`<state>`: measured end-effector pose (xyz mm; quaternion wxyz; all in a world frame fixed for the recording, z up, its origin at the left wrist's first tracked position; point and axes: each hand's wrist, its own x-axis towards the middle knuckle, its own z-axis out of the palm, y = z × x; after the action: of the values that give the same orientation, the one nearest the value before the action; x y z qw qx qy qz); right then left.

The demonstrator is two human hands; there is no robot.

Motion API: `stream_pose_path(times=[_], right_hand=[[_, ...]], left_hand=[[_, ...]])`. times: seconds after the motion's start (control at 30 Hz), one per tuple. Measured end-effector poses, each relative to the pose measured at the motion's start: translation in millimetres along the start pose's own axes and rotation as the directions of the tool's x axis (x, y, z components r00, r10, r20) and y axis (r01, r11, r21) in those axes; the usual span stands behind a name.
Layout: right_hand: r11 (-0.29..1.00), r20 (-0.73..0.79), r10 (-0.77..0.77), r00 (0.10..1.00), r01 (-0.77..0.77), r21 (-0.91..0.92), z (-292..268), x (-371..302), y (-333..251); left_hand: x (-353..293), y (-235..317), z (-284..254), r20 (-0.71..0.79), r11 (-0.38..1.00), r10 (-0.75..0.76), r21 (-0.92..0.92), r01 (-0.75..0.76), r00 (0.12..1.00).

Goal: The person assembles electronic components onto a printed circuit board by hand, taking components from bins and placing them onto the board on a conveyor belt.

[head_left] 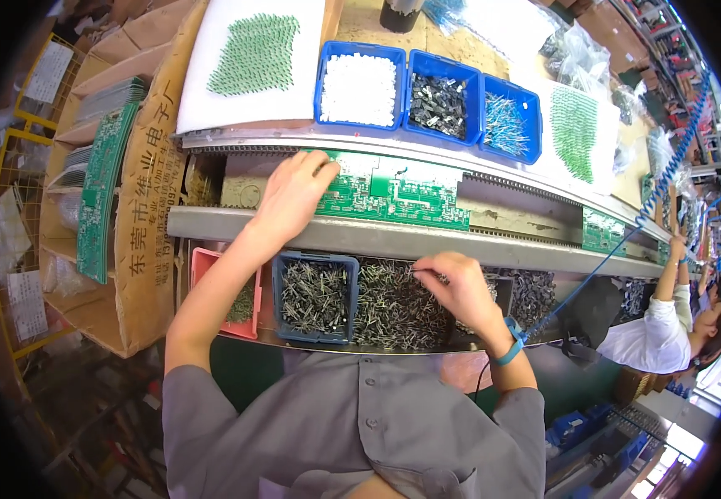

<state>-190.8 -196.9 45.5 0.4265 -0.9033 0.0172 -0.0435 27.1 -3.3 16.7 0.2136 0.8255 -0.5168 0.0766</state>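
A green circuit board [406, 195] lies in the conveyor rails in front of me. My left hand [294, 195] is over its left end, fingers bent together at the board's far left corner; whatever they hold is hidden. Nearer to me, my right hand [458, 287] hovers over a tray of small dark metal-legged parts [398, 303], thumb and fingertips pinched. Anything between those fingertips is too small to make out. Left of that tray stands a dark blue bin [315, 333] filled with similar leaded parts.
Blue bins hold white parts [359, 90], black parts [438, 104] and wire-leaded parts [506, 123]. A pink bin [202, 268] sits near left. Circuit boards [107, 200] stand in a cardboard box [161, 141]. A blue coiled cord [668, 170] runs to my wrist strap [512, 343]. Another person [660, 333] works at right.
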Motion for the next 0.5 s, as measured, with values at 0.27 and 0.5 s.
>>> stream_pose_path(times=[0.27,0.5], right_hand=[[0.998,-0.15,0.014,0.989,-0.024,-0.066,-25,33,19],[0.984,-0.145,-0.09,0.985,0.065,-0.164,-26,62,40]], left_hand=[[-26,100,14,0.261,0.937,0.325,-0.221,-0.271,0.909],[-45,125,44,0.304,0.941,0.325,-0.013,-0.337,0.895]])
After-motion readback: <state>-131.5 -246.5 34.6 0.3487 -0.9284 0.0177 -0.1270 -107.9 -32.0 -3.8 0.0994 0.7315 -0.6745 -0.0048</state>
